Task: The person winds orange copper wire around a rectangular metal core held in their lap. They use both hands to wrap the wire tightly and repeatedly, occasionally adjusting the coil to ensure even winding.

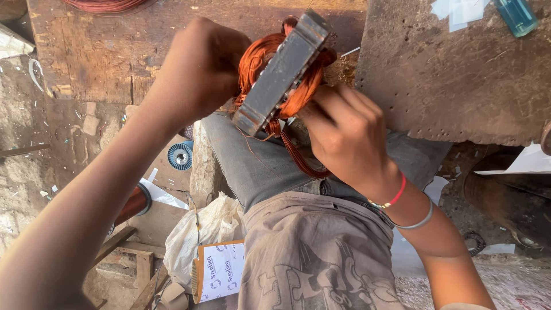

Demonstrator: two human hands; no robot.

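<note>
Both hands grip a grey metal motor core (282, 72) wound with copper wire (257, 60), held above the person's lap. The left hand (198, 72) clasps the wire side; the right hand (344, 135) closes on its lower edge. A wooden workbench (115, 51) lies beyond, a white bag (201, 229) and a small blue disc (180, 156) to the left.

A worn wooden bench (103, 51) fills the top of the frame. A coil of copper wire (106, 4) lies on its upper left, a blue bottle (516, 14) and white paper scraps (459, 11) upper right.
</note>
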